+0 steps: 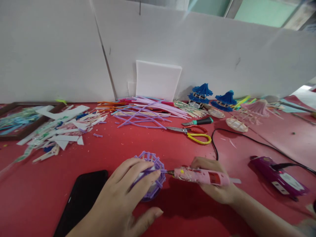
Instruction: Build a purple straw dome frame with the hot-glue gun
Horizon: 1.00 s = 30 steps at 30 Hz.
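A small round purple craft, built up of thin purple strips over a pale middle, sits on the red table in front of me. My left hand lies over it, two fingertips pressing a purple strip against its top, the thumb held apart. Part of the craft is hidden beneath these fingers. Wrapped around a pink hot glue gun is my right hand. The gun's nozzle points left and reaches the strip's end at the craft's right edge. A clear glue stick juts from its back.
Purple strips lie behind, near scissors and a cutter knife. Scraps and a black phone are left. On the right are a purple power strip, its black cord and blue-roofed models.
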{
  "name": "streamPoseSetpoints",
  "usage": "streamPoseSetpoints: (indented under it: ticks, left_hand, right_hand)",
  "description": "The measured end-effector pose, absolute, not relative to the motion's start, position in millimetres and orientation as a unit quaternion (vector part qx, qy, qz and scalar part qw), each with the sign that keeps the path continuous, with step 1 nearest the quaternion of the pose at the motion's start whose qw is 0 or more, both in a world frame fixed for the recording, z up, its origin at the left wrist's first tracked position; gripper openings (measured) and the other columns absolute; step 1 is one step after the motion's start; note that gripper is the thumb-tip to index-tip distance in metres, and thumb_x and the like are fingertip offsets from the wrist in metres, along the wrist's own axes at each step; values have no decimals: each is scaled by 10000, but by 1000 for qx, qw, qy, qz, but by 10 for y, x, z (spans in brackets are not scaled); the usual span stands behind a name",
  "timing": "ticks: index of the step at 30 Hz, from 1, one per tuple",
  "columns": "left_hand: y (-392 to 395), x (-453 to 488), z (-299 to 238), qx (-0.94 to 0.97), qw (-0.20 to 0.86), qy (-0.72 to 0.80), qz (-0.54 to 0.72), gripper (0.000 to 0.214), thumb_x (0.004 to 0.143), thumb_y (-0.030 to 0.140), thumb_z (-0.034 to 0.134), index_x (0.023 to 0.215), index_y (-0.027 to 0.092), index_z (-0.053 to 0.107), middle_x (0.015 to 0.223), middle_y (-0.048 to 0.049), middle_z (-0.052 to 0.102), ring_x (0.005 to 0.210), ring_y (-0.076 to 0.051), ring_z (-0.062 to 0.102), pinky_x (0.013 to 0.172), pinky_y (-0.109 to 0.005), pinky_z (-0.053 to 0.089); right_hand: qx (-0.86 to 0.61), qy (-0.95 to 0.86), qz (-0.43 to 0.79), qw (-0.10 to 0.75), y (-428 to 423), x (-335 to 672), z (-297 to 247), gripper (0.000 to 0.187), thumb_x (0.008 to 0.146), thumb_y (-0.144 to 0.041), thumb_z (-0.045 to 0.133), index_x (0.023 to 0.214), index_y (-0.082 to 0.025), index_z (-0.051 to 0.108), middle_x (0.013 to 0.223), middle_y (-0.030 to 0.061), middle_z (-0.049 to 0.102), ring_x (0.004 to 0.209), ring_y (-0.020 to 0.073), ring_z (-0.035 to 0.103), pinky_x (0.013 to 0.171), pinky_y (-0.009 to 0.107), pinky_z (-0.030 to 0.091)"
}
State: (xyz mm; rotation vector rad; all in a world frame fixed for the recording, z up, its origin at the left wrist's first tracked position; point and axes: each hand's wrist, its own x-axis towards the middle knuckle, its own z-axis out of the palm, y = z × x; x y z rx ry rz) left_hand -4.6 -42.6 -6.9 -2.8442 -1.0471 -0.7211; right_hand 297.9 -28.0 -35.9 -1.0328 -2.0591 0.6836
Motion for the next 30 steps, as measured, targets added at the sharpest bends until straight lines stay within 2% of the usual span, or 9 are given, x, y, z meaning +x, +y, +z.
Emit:
streamPoseSetpoints:
  ticks: [7, 10, 12, 17, 30]
  left_hand:
    - [-412, -33, -56, -916, 18, -332, -225, 614, 817, 448, 627, 1359, 208, 466, 1335, -98, 533, 1230, -305, 430, 1018, -456, 391]
    - [-415, -32, -50, -915, 15, -333, -226, 616, 815, 449, 630, 1359, 211, 466, 1329, -94, 537, 1231, -306, 426, 1019, -453, 389]
    - [-422, -22, -54, -913, 5, -337, -228, 591, 824, 430, 626, 1357, 228, 470, 1325, -84, 540, 1224, -298, 430, 1016, -444, 391]
    - [-438, 12, -71, -891, -20, -372, -261, 495, 862, 445, 565, 1319, 264, 508, 1300, -65, 555, 1220, -292, 425, 1001, -431, 402]
    - [-428, -18, -41, -913, 15, -344, -220, 588, 820, 425, 633, 1347, 214, 478, 1301, -91, 555, 1200, -298, 433, 973, -427, 435]
  right_hand:
    - [-401, -797, 273, 361, -271, 2965, -370, 78, 750, -268, 468, 750, -195, 496, 616, 13, 525, 472, 119, 407, 441, 259, 314]
    - [-400, -801, 268, 356, -279, 2974, -387, 75, 765, -260, 468, 733, -196, 489, 626, 20, 530, 486, 126, 434, 448, 261, 314]
    - [-397, -803, 262, 358, -280, 2976, -397, 85, 776, -249, 468, 709, -197, 476, 633, 24, 530, 496, 129, 450, 454, 261, 317]
    - [-387, -805, 255, 370, -262, 2953, -399, 139, 787, -252, 461, 661, -210, 421, 588, -6, 470, 462, 113, 394, 439, 256, 290]
    - [-391, -798, 272, 370, -258, 2931, -391, 185, 798, -265, 462, 652, -218, 359, 576, -35, 402, 460, 100, 346, 437, 246, 267]
